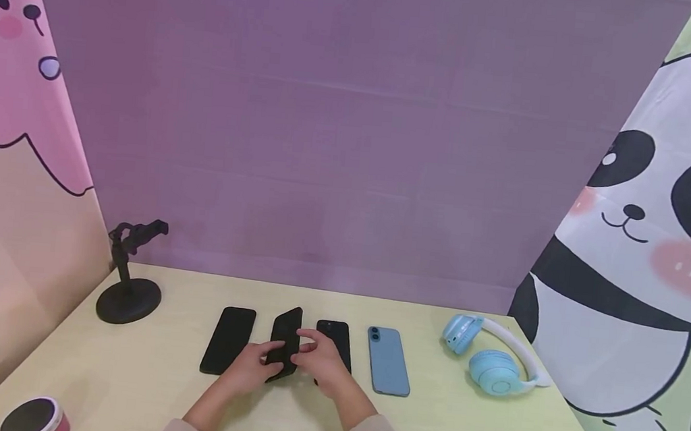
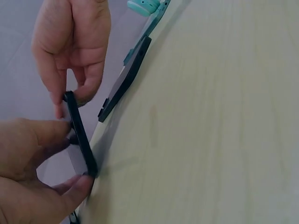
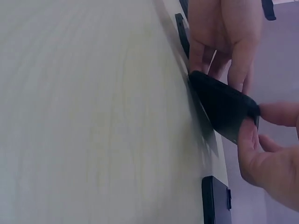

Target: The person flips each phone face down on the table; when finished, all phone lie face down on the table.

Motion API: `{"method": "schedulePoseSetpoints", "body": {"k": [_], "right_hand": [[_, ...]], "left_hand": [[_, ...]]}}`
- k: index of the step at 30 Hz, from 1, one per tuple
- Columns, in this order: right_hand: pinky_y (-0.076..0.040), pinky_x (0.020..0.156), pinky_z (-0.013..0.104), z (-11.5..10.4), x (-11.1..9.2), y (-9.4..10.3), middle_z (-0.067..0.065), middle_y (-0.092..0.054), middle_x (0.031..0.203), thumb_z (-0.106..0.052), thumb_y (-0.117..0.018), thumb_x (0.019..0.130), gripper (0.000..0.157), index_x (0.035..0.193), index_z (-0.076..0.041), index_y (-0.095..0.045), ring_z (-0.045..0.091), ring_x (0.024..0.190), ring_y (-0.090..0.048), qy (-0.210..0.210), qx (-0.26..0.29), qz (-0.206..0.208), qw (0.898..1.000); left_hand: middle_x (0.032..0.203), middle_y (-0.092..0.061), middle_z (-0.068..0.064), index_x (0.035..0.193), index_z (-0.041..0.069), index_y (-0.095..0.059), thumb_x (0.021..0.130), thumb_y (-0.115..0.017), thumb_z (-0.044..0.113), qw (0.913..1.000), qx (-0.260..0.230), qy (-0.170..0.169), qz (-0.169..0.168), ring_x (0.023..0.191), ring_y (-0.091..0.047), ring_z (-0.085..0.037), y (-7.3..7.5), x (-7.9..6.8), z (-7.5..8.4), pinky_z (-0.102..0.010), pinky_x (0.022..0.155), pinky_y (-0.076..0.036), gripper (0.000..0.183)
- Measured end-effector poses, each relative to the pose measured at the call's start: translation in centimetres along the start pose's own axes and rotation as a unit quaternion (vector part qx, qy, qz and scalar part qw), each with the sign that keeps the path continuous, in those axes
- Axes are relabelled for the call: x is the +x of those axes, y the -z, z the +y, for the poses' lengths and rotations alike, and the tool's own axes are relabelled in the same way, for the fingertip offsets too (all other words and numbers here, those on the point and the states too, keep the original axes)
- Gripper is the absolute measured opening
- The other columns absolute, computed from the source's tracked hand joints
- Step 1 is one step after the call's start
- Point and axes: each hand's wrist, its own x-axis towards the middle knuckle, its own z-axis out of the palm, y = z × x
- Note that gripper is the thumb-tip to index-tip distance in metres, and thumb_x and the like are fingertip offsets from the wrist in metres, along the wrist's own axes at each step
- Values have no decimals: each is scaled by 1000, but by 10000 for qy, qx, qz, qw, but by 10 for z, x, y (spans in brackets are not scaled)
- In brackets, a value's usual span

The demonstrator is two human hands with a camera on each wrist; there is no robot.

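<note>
A black smartphone (image 1: pixel 287 333) is tipped up on edge between the two hands in the head view. My left hand (image 1: pixel 250 368) grips it along the left and lower edge, thumb and fingers spread. On the right side, my right hand (image 1: pixel 323 362) pinches its edge between thumb and fingers. The left wrist view shows the tilted phone (image 2: pixel 82 135) edge-on; the right wrist view shows its dark face (image 3: pixel 222 105). Another black phone (image 1: pixel 229 339) lies left of the hands. A third dark phone (image 1: pixel 336 335) lies partly hidden behind the right hand, with a light-blue phone (image 1: pixel 390 362) beside it.
Blue-and-white headphones (image 1: pixel 494 372) lie at the table's right. A black stand with a clamp arm (image 1: pixel 128 301) rises at the back left. A round pink-and-white object with a dark top (image 1: pixel 31 416) sits at the front left. A purple backdrop (image 1: pixel 351 141) borders the table's far edge.
</note>
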Motion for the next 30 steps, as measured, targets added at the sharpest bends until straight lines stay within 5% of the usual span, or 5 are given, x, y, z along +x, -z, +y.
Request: {"method": "schedulePoseSetpoints", "body": {"k": [7, 18, 30], "right_hand": [[-54, 82, 42, 3, 4, 7, 19, -54, 101, 9, -60, 89, 52, 139, 9, -44, 23, 83, -63, 164, 494, -479, 9975], [-53, 85, 39, 6, 7, 10, 16, -55, 105, 12, -56, 90, 52, 140, 8, -45, 19, 85, -60, 261, 665, -774, 9944], [-52, 87, 42, 8, 9, 8, 14, -55, 104, 11, -56, 91, 51, 140, 8, -44, 18, 86, -59, 328, 674, -812, 9939]], "left_hand": [[121, -58, -28, 141, -6, -45, 96, -60, 12, 9966, -707, -13, -414, 107, -59, -41, -2, 3, -2, -49, 84, -50, 50], [123, -50, -22, 147, 1, -39, 100, -56, 9, 9794, -1987, 245, -277, 115, -55, -38, -8, 2, 0, -41, 87, -52, 51], [127, -48, -24, 148, 0, -37, 99, -55, 6, 9718, -2324, 303, -255, 112, -56, -33, -9, 2, -1, -41, 89, -51, 52]]}}
